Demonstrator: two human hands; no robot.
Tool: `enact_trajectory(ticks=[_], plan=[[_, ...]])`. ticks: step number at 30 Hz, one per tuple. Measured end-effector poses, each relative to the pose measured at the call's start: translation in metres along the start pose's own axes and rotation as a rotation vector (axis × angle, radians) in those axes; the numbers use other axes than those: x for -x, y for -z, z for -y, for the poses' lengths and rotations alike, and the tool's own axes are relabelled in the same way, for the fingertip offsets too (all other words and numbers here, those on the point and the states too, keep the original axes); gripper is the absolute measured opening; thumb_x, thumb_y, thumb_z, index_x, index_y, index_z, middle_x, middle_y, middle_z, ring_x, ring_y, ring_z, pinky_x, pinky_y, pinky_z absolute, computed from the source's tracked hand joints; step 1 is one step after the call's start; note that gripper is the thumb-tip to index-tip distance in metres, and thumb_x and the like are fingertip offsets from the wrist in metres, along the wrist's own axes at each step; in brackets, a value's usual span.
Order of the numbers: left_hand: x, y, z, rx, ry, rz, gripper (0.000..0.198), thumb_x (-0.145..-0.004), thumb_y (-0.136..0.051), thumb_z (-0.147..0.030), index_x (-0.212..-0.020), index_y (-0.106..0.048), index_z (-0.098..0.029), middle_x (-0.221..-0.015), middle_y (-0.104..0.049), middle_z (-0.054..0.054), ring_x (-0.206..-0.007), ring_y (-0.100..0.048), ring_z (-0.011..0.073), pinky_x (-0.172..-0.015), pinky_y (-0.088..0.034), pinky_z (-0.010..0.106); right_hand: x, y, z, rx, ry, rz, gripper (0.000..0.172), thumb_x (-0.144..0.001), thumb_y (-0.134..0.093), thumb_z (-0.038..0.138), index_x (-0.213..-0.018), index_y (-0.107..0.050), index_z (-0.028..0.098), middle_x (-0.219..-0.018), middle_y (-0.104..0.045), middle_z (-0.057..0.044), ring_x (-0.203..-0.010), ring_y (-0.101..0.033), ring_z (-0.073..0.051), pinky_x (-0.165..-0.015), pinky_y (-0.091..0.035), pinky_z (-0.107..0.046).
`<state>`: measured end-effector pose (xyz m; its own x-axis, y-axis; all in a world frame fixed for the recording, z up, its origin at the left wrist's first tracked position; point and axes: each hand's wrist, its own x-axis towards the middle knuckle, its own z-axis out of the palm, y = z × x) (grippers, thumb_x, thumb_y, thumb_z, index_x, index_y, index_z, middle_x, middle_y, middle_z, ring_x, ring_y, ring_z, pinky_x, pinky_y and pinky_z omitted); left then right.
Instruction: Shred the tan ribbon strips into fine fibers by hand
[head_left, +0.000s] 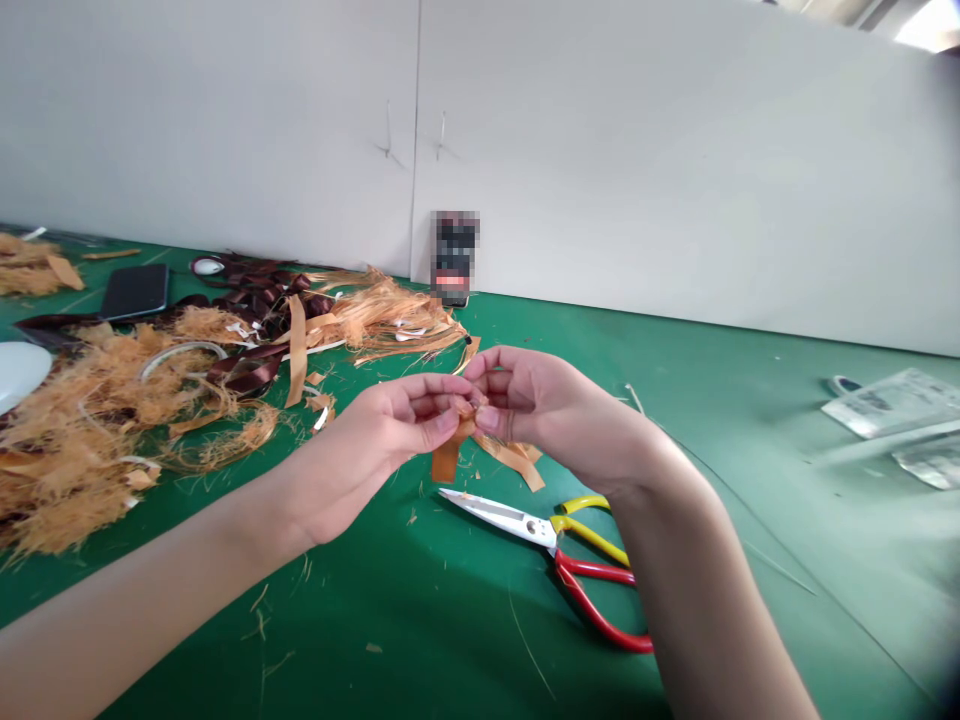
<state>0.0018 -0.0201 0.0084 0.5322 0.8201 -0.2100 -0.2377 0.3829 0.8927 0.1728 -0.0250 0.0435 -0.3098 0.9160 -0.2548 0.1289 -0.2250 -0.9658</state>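
Observation:
Both my hands meet above the green table, fingertips pinched round an orange-brown ribbon. One flat end of it hangs below my left hand. My right hand grips the same piece from the other side, thumb and forefinger together; the part between the fingertips looks gathered or knotted, though its detail is too small to tell. Beneath my right hand lie loose tan ribbon strips. Closer to me rest scissors with one yellow and one red handle, blades together, partly hidden by my right forearm.
Frayed tan fibre is heaped at the left, with brown satin ribbon behind it. A dark phone lies there too. Another device, blurred, leans on the white partition. Clear plastic packets lie at the right.

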Motion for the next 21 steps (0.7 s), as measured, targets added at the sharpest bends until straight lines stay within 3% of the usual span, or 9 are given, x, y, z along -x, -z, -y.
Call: enact_trajectory(ticks=[5,11,17,21], plan=[[-0.0017,0.0011,-0.0003,0.087,-0.022,-0.009,0.02,-0.083,-0.062,-0.007,-0.092,-0.069,-0.023,-0.088,-0.063,-0.004,-0.09,-0.059,0.0072,-0.084,-0.045,0.017,-0.0001,0.0034,0.0,-0.021,0.027,-0.026,0.024,-0.074,-0.061,-0.001,-0.087,-0.051,0.017,-0.071,-0.05,0.005,-0.064,-0.051,-0.005,-0.06,-0.045,-0.019],[-0.0022,0.0004,-0.0065,-0.171,-0.087,-0.103,0.02,-0.08,-0.071,-0.022,-0.099,-0.066,-0.024,-0.107,-0.066,-0.002,-0.108,-0.057,0.0135,-0.09,-0.044,0.021,-0.0006,0.0066,-0.0004,-0.035,0.01,-0.041,0.022,-0.076,-0.061,0.002,-0.089,-0.05,0.017,-0.071,-0.054,0.005,-0.067,-0.055,-0.006,-0.067,-0.047,-0.021],[-0.003,0.0002,-0.008,-0.272,-0.053,-0.093,0.013,-0.08,-0.07,-0.024,-0.092,-0.067,-0.02,-0.095,-0.068,0.0,-0.101,-0.061,0.0154,-0.089,-0.046,0.025,-0.0008,0.0064,-0.0007,-0.019,0.017,-0.046,0.024,-0.073,-0.066,0.004,-0.089,-0.052,0.017,-0.071,-0.053,0.006,-0.067,-0.055,-0.007,-0.067,-0.047,-0.022],[-0.0038,0.0,-0.0078,-0.302,-0.062,-0.112,0.011,-0.078,-0.07,-0.024,-0.089,-0.068,-0.021,-0.094,-0.07,0.0,-0.098,-0.063,0.0166,-0.087,-0.047,0.026,-0.0017,0.0073,-0.0021,-0.014,0.019,-0.063,0.034,-0.066,-0.073,0.008,-0.092,-0.053,0.018,-0.082,-0.059,0.002,-0.073,-0.06,-0.009,-0.07,-0.049,-0.026]])
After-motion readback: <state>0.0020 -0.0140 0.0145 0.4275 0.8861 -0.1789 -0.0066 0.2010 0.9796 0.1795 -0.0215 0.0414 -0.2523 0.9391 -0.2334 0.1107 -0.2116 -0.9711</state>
